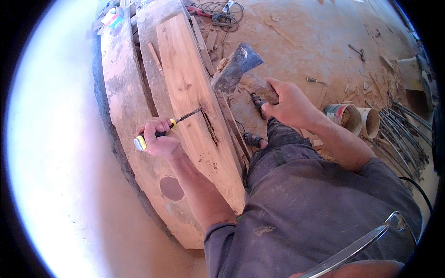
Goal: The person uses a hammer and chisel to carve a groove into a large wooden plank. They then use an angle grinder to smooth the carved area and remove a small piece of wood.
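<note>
My left hand [159, 140] is wrapped round the black and yellow handle of a chisel [189, 114]. The chisel's blade tip meets a dark, ragged crack [210, 127] in a pale wooden plank [181, 65]. My right hand [291, 105] grips the short, thick wooden handle of an axe [235, 69]. The axe's broad grey head is raised over the plank's right edge, apart from the chisel. Small dark pits mark the plank below the crack.
A worn bench [121, 69] supports the plank. Right of it, buckets [370, 123] stand beside a heap of metal rods [402, 134]. A yellow-handled tool [316, 81] lies on the dusty floor [301, 41]. A red power tool [200, 11] with coiled cable lies beyond the plank.
</note>
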Available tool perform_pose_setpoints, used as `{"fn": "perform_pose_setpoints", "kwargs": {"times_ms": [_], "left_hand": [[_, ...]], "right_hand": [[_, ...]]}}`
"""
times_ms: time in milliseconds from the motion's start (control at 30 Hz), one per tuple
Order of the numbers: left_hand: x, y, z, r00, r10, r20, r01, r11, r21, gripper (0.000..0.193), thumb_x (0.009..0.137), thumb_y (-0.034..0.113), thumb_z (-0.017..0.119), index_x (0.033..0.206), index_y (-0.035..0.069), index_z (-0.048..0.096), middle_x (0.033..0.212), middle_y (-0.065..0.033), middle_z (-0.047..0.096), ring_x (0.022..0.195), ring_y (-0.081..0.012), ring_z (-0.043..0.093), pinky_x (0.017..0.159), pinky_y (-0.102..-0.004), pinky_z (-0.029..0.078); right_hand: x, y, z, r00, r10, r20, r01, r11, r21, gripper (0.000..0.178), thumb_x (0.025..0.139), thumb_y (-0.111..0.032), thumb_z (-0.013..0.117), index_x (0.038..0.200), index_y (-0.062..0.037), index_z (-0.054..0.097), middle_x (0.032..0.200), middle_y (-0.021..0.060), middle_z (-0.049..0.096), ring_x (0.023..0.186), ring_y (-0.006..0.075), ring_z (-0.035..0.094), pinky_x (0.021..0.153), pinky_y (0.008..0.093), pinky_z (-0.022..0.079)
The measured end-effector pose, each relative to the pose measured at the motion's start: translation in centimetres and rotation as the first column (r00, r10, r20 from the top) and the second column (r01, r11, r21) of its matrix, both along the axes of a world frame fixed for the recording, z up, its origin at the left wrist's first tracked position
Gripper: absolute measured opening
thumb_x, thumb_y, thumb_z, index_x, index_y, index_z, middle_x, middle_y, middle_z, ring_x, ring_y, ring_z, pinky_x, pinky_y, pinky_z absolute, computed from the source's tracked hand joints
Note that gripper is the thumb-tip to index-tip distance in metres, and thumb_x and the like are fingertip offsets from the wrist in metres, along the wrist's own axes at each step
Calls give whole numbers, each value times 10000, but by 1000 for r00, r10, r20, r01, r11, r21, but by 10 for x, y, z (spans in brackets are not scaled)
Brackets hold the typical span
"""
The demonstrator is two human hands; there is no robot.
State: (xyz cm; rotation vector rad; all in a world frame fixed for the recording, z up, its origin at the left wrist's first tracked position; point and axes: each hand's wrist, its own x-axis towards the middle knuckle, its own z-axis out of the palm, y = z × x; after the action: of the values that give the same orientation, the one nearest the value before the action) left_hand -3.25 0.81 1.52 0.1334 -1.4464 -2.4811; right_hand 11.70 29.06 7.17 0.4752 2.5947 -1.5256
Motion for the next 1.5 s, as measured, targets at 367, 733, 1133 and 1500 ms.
{"fn": "perform_pose_setpoints", "kwargs": {"times_ms": [367, 733, 1133, 1500], "left_hand": [[-16, 12, -13, 985, -10, -175, -55, 930, -363, 85, 797, 44, 571, 716, 52, 547, 564, -70, 505, 475, -170, 490, 473, -313, 400], [-15, -3, -8, 994, -110, -10, 110, 994, 25, 85, 768, 35, 587, 702, 16, 536, 561, -85, 508, 501, -201, 491, 527, -355, 471], [-5, 24, 10, 987, -150, -58, 138, 975, -174, 102, 748, -40, 600, 695, 14, 532, 550, -79, 497, 461, -185, 499, 458, -327, 431], [7, 34, -2, 941, -325, -98, 268, 889, -373, 69, 878, 44, 651, 900, 40, 586, 869, -40, 628, 702, -111, 579, 583, -262, 455]], "right_hand": [[-3, -3, 0, 1000, 22, -5, -22, 999, 47, 455, 805, -130, 699, 1215, 41, 601, 967, 264, 694, 941, 364, 698, 846, 424, 518], [-48, -26, 48, 976, 65, -209, -58, 997, 42, 481, 852, -152, 706, 1281, 34, 594, 998, 192, 708, 900, 236, 675, 832, 373, 516], [-98, -57, 141, 582, 254, -772, 104, 919, 381, 185, 878, -162, 723, 991, -47, 631, 708, 46, 627, 616, 116, 617, 536, 320, 499], [-78, -69, 98, 715, 652, -250, -379, 663, 646, 292, 802, -71, 701, 1051, -38, 552, 636, 127, 637, 577, 344, 678, 498, 447, 509]]}}
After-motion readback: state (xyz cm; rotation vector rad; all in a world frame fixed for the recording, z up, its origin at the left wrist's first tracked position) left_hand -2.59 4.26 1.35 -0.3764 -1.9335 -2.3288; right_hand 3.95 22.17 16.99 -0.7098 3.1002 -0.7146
